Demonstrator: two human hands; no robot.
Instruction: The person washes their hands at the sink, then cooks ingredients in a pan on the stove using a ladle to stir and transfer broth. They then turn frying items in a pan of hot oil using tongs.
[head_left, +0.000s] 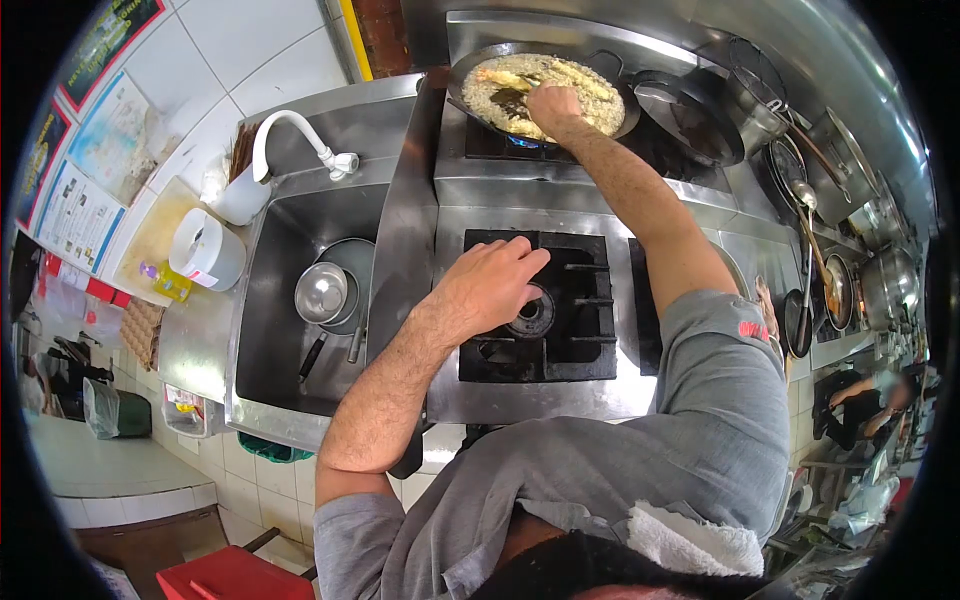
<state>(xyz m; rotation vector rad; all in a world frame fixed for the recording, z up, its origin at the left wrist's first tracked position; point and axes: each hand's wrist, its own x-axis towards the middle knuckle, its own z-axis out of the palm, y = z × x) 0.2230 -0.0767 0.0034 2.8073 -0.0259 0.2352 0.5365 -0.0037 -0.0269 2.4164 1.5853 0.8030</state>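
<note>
A wide dark wok (pixel 632 112) full of bubbling oil sits over a lit blue flame on the back burner. Several pale, battered pieces (pixel 570 75) fry in it. My right hand (pixel 553 106) is over the wok, its fingers bunched and pointing down at the oil; whether they hold something is too small to tell. Over the unlit front burner (pixel 590 337), my left hand (pixel 492 284) hangs with bent fingers spread apart, holding nothing.
Left of the stove is a steel sink (pixel 290 240) with a pan and ladle inside, beneath a white faucet (pixel 290 120). A dark pan (pixel 690 120) stands right of the wok. Pots and utensils line the right wall. A person (pixel 865 400) sits at far right.
</note>
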